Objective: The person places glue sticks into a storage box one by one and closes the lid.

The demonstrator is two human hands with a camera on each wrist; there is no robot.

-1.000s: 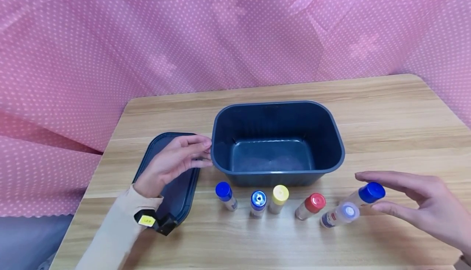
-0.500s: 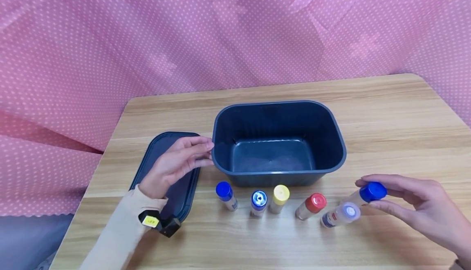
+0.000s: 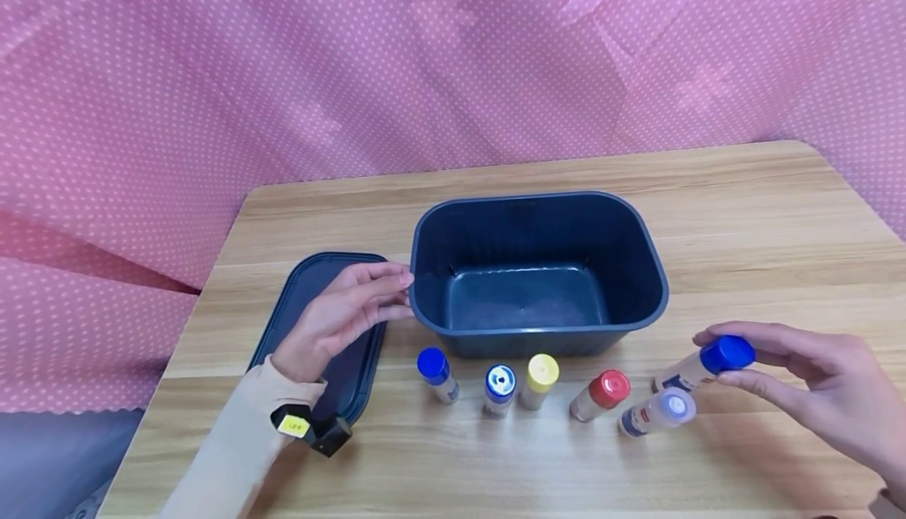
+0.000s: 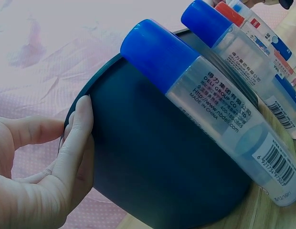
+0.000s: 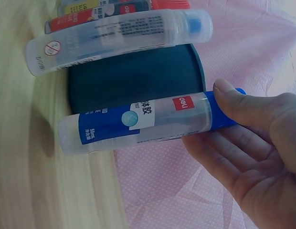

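Note:
In the head view my right hand (image 3: 814,385) pinches the blue cap of a clear liquid glue bottle (image 5: 138,119) between thumb and fingers. The bottle's base seems just off the table in the right wrist view. My left hand (image 3: 347,314) touches the left end of a dark blue plastic bin (image 3: 538,342) near its rim, fingers fairly straight. The bin stands open-topped with nothing inside. Along its front are more glue bottles: two blue-capped bottles (image 3: 433,366), a yellow-capped bottle (image 3: 542,373), a red-capped bottle (image 3: 609,389) and a clear-capped bottle (image 3: 675,406) beside the held one.
Under the left forearm lies a dark blue lid (image 3: 311,291) on the wooden table (image 3: 764,228). A black wrist camera (image 3: 329,434) is strapped at the left sleeve. A pink dotted curtain (image 3: 453,63) hangs behind and beside the table.
My right thumb and fingers have closed on the blue cap, and that bottle has shifted slightly up and right, apart from the clear-capped one. The left hand stays at the bin.

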